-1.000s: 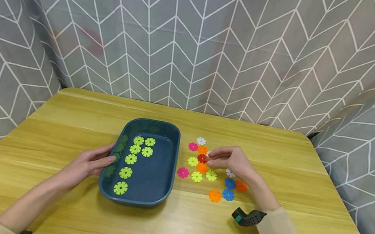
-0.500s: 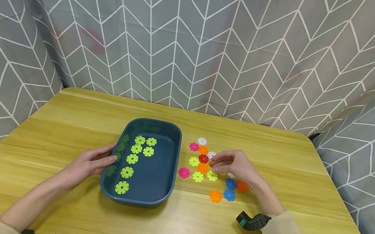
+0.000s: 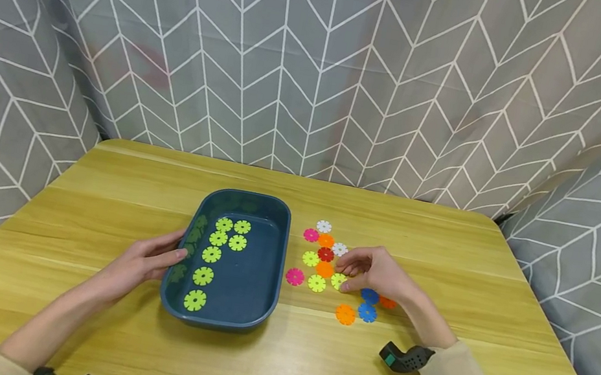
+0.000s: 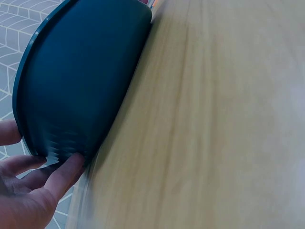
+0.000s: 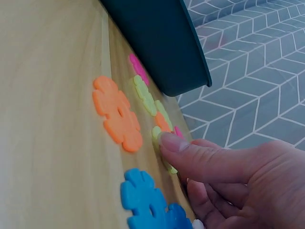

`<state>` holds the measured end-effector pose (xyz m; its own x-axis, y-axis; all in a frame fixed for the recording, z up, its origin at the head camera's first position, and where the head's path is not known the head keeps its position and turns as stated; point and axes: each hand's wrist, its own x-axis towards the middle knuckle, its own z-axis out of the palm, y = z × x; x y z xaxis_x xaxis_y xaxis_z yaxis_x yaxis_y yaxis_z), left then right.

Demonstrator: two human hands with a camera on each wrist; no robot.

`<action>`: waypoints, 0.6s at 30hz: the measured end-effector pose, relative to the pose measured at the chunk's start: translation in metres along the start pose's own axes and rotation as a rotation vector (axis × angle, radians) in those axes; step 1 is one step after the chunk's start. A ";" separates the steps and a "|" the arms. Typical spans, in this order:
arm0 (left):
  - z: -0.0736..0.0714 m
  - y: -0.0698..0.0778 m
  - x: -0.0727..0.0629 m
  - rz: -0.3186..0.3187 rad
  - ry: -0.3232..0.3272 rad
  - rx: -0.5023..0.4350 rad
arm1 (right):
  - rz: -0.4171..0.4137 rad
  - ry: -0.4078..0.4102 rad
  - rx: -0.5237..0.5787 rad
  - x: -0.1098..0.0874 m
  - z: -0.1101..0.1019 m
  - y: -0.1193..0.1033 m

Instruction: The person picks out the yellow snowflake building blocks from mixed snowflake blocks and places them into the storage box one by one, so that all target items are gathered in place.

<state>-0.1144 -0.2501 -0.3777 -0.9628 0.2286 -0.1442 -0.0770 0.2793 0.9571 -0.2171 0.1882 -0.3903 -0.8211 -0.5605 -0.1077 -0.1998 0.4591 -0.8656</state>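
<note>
A dark blue plastic basin stands left of centre on the table, with several yellow-green snowflake building discs lying flat inside. My left hand holds its left wall, thumb over the rim and fingers against the outside; the left wrist view shows these fingers on the wall. Right of the basin, my right hand has its thumb and curled fingers at a yellow-green disc on the table. In the right wrist view the thumb overlaps that disc's edge.
Around the right hand lie pink, red, white, orange and blue discs, some touching or overlapping. Two more yellow-green discs lie nearer the basin. A grey patterned curtain hangs behind the wooden table.
My right hand has gone from the red and white discs near the top of the group down to the yellow-green disc, which has shifted slightly left. My left hand keeps its hold.
</note>
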 end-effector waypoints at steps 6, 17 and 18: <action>-0.001 -0.001 0.000 0.001 -0.003 0.004 | -0.016 -0.017 -0.003 0.000 0.001 0.002; -0.001 -0.002 0.000 0.010 -0.004 0.000 | -0.059 -0.037 -0.028 0.000 0.000 0.002; -0.001 -0.001 0.000 0.011 -0.005 0.001 | -0.065 -0.037 -0.030 -0.001 -0.001 0.002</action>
<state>-0.1147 -0.2514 -0.3789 -0.9622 0.2365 -0.1354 -0.0667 0.2773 0.9585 -0.2174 0.1900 -0.3917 -0.7857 -0.6146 -0.0699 -0.2684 0.4406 -0.8567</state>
